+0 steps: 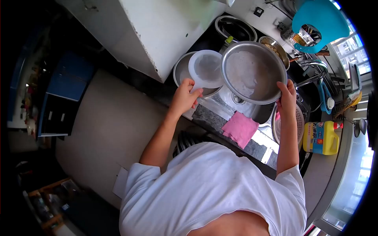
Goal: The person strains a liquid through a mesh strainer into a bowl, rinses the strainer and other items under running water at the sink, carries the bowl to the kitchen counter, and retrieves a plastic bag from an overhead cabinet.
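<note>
The left hand (186,96) has its grip clamped on the near edge of a white strainer (205,69), thumb uppermost. The right hand (286,95) has its grip closed on the right rim of a metal basin (271,83), thumb over the edge. The strainer is over a metal bowl (179,70), covering part of its opening; the basin is held just to the right, above the sink (225,97), with cloudy liquid in it, as far as the glare lets one judge. Whether basin and strainer touch cannot be told from here.

Nearer the body, a pink cloth (241,129) lies across the front edge of the worktop (210,120). A colander (298,124) sits below the right hand, and a yellow jug (330,137) stands farther right. Behind the basin is a pan (284,54) with pale pieces in it. The tap (322,67) curves at the right, and a blue bib (321,19) hangs above.
</note>
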The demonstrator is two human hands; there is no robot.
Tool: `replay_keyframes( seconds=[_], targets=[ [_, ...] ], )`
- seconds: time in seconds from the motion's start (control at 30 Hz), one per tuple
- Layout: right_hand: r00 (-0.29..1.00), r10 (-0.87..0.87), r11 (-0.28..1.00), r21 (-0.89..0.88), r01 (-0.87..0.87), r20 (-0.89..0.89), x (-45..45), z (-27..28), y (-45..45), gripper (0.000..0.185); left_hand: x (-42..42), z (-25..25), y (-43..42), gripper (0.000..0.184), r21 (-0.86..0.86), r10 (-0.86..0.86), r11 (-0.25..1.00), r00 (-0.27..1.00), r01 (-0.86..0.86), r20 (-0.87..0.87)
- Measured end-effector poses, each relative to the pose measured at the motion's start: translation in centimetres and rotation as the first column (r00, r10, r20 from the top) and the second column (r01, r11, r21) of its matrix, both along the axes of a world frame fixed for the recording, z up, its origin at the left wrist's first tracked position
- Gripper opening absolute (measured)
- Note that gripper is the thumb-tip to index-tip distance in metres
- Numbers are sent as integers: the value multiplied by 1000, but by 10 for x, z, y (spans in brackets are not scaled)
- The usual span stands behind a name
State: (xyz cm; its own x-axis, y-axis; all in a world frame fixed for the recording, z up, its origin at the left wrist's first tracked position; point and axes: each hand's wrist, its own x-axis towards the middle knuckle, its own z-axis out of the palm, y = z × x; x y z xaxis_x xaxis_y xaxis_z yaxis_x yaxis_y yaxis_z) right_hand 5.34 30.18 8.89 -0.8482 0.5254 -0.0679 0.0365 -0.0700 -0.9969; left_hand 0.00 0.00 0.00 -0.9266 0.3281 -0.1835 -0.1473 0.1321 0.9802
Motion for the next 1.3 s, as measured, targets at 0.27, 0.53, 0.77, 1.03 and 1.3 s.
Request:
replay_keyframes(
  seconds=[0.27, 0.53, 0.77, 1.03, 1.3],
  targets=[
    [995, 53, 994, 90, -60, 80, -31, 11, -20, 11, 3, -6, -14, 26, 63, 64, 996, 998, -62, -17],
    [996, 56, 985, 159, -66, 71, -44, 14, -21, 12, -1, -13, -18, 25, 81, 68, 994, 998, -69, 16],
    [998, 57, 985, 164, -62, 38, -47, 7, -16, 14, -5, -18, -17, 25, 95, 54, 994, 998, -55, 21],
    [998, 50, 979, 195, -55, 31, -50, 6, -15, 16, -8, -21, -14, 24, 116, 55, 992, 998, -57, 17],
    [998, 59, 975, 214, -65, 32, -53, 6, -13, 16, -8, -18, -15, 22, 119, 68, 990, 997, -71, 32]
  ],
)
